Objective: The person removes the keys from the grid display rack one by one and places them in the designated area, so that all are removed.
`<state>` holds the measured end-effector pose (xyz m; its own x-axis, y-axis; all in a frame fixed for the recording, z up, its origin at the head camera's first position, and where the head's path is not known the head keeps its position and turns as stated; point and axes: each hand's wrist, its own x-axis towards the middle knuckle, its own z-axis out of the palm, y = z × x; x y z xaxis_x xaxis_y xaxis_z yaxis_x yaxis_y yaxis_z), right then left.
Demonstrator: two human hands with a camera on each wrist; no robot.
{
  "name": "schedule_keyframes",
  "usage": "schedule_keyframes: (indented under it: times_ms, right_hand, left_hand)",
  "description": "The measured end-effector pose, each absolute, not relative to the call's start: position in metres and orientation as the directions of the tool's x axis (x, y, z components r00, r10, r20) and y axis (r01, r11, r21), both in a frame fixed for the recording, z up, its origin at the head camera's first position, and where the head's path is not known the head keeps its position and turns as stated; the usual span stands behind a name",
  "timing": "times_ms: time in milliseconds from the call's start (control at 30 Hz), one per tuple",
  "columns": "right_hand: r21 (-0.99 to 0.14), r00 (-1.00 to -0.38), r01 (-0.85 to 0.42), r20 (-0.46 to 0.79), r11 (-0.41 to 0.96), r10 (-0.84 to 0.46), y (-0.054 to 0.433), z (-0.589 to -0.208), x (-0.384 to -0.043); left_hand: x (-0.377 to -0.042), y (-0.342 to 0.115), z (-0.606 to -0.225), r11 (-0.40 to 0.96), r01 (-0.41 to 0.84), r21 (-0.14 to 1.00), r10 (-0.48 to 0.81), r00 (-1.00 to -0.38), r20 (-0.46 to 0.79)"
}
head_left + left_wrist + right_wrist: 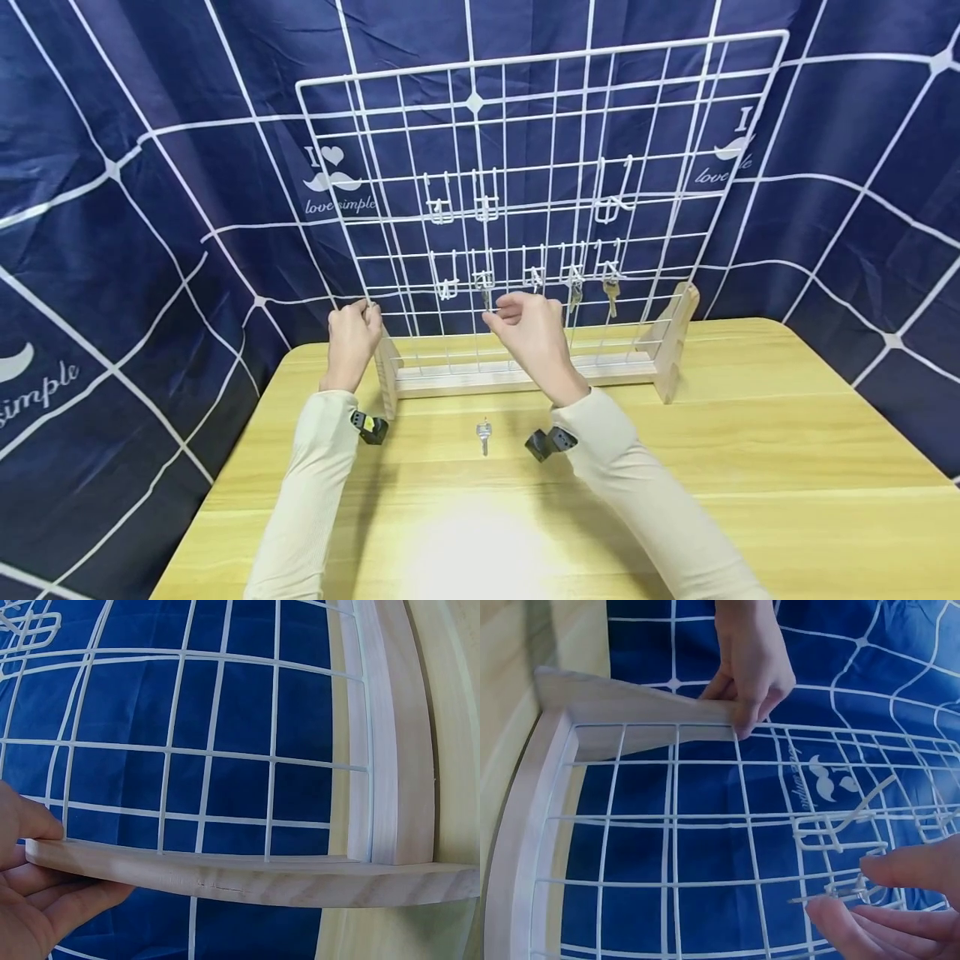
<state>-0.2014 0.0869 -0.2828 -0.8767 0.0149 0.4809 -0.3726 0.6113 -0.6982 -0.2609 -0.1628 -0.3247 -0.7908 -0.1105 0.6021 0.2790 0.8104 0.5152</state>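
My left hand grips the top end of the wooden side support, thumb on one face and fingers on the other. In front of the wire grid, my right hand is at a small silver key on a lower-row hook. Its thumb and index finger stand apart on either side of this key in the right wrist view. On lower hooks further right hang another key and a brass-toned key.
A loose silver key lies on the wooden table between my forearms. More white hooks hang in the upper row. A wooden base bar joins the side supports, and a dark blue patterned cloth surrounds the table.
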Motion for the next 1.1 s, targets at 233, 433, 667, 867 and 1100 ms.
schedule_keyframes:
  times_ms: [233, 433, 667, 867, 1100]
  right_hand:
    - [-0.657, -0.848, -0.393, 0.53, 0.643, 0.022, 0.081, -0.284, -0.21]
    - [-0.653, -0.824, -0.421, 0.566, 0.63, 0.036, 0.077, -0.286, -0.219]
    - [-0.7, -0.837, -0.396, 0.541, 0.595, 0.08, 0.073, -0.283, -0.225]
    - [-0.737, -0.832, -0.392, 0.54, 0.55, 0.13, 0.072, -0.285, -0.228]
    - [-0.754, -0.822, -0.423, 0.552, 0.503, 0.136, 0.074, -0.287, -0.23]
  left_hand:
    - [-0.26, -0.161, -0.326, 0.809, 0.276, 0.519, -0.113, -0.794, 0.598]
    - [-0.26, -0.161, -0.326, 0.81, 0.273, 0.518, -0.125, -0.784, 0.608]
    - [-0.261, -0.161, -0.326, 0.813, 0.262, 0.52, -0.121, -0.798, 0.591]
    - [-0.261, -0.161, -0.326, 0.806, 0.274, 0.524, -0.122, -0.789, 0.601]
    - [-0.261, -0.161, -0.327, 0.803, 0.266, 0.533, -0.127, -0.798, 0.589]
